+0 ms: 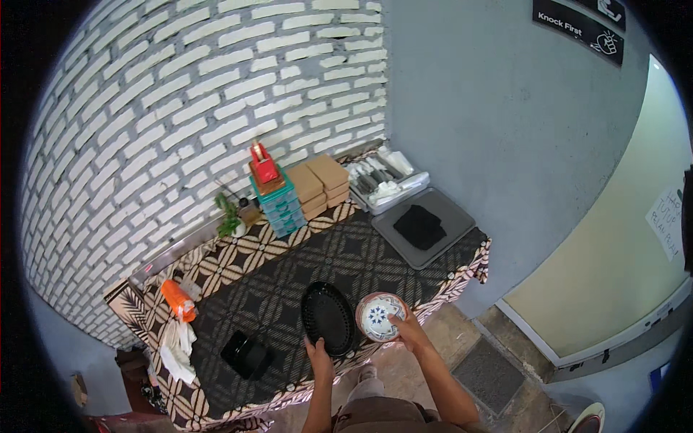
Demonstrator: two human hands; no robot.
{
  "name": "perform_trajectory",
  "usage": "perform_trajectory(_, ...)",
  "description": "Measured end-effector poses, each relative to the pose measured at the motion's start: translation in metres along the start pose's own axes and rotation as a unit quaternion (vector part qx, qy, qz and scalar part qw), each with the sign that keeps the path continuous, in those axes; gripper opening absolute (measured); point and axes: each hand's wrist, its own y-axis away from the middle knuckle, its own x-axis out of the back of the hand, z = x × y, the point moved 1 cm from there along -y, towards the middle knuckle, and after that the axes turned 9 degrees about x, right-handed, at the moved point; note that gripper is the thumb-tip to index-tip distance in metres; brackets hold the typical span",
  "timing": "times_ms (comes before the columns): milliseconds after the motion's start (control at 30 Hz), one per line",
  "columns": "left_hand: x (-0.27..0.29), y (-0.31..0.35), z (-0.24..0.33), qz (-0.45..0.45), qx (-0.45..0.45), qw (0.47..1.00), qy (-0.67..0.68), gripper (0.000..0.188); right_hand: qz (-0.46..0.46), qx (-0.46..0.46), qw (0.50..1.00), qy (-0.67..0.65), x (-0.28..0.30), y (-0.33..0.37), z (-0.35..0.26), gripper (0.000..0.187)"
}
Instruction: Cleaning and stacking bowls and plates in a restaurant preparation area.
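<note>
My left hand [318, 356] is closed on the near rim of a black oval basket [327, 317] with a perforated edge, tilted above the front of the table. To its right, my right hand [409, 333] grips a round patterned bowl [377, 315], white with a blue flower in the middle and a reddish-brown rim. The thumb lies over the bowl's face, and the fingers beneath it are hidden. Basket and bowl are held side by side, almost touching. Left of the basket, a glossy black square dish [245, 354] rests on the dark cloth.
A grey tray [458, 209] with a folded black cloth [420, 227] lies at the back right, beside a cutlery bin [415, 186]. Brown boxes [328, 173], teal drawers [281, 209] and a red tape dispenser [264, 164] stand along the brick wall. An orange packet [177, 300] and white cloth [178, 351] lie left.
</note>
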Motion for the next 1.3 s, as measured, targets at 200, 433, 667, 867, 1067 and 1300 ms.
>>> perform_trajectory(200, -0.037, -0.056, -0.006, 0.040, -0.067, 0.996, -0.052, 0.061, -0.027, 0.009, 0.999, 0.038, 0.007, -0.084, -0.003, 0.052)
perform_trajectory(433, -0.070, -0.098, 0.000, 0.162, -0.048, 0.972, -0.160, 0.056, -0.138, -0.124, 0.972, 0.145, -0.018, -0.161, -0.051, 0.054)
perform_trajectory(667, -0.088, -0.122, -0.027, 0.159, -0.072, 0.972, -0.157, 0.054, -0.201, -0.146, 0.937, 0.248, -0.015, -0.216, -0.069, 0.057)
perform_trajectory(867, -0.118, -0.096, -0.003, 0.352, -0.171, 0.815, -0.427, 0.049, -0.252, -0.176, 0.921, 0.241, 0.001, -0.234, -0.079, 0.060)
perform_trajectory(1067, -0.211, -0.054, 0.030, 0.248, -0.278, 0.826, -0.423, 0.038, -0.237, 0.152, 0.872, 0.401, 0.028, -0.238, -0.066, 0.051)
perform_trajectory(1300, -0.265, -0.054, -0.001, 0.243, -0.286, 0.853, -0.362, 0.033, -0.222, 0.279, 0.870, 0.340, 0.026, -0.226, -0.101, 0.048)
